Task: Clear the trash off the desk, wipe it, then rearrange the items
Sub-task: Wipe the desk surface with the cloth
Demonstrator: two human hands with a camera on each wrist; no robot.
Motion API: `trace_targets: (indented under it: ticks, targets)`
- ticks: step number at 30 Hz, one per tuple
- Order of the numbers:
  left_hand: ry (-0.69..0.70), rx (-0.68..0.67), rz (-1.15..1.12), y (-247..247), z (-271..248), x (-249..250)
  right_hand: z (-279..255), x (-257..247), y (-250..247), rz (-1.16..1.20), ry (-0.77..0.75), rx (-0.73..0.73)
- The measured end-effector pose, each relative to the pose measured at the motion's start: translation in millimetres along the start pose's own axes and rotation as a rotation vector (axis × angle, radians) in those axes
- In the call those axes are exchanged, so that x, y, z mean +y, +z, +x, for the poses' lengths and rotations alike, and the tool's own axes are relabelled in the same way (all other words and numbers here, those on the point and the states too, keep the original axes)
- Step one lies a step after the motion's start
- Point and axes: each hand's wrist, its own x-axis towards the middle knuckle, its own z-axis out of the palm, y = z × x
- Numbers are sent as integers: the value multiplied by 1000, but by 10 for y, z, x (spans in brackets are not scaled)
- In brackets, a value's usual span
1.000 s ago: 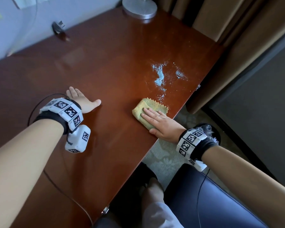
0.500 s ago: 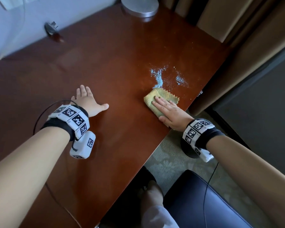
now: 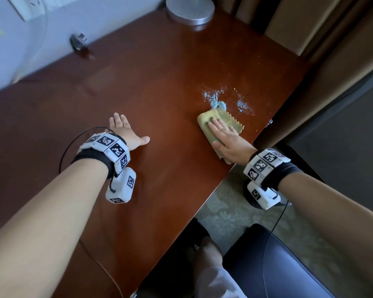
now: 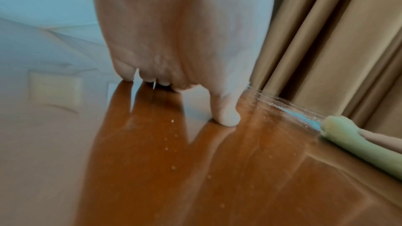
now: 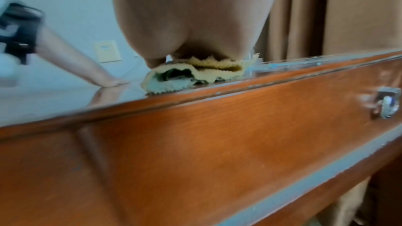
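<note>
R hand [image 3: 228, 139] flat on folded cloth [image 3: 215, 123], near desk [image 3: 159, 82] front edge.
Fingers straight, pressing, not curled; cloth's far end touches blue powder [image 3: 219, 103]. L hand [image 3: 127, 134] spread flat on desk, holding nothing.

The right hand [image 3: 228, 140] is pushing the cloth [image 3: 219, 123] forward over the desk [image 3: 159, 87] into the blue powder [image 3: 218, 102], which is now gathering at the cloth's front edge.
</note>
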Motion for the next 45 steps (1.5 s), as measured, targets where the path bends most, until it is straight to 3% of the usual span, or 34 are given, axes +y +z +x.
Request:
trace_targets:
  ticks: [14,20,29,45]
  targets:
    - [24,27,-57,33,-10,-24,-522,-797,501,-144,-264,-157]
    - [21,21,-44,36,-2,-17,-437,-979,626,-282,-224,-188]
    - [27,21,-51,40,16,-24,-250,-703,420,-219,-282,-223]
    - [-4,-42,3,-4,45,0,416,70,-221,-164,-15,-97]
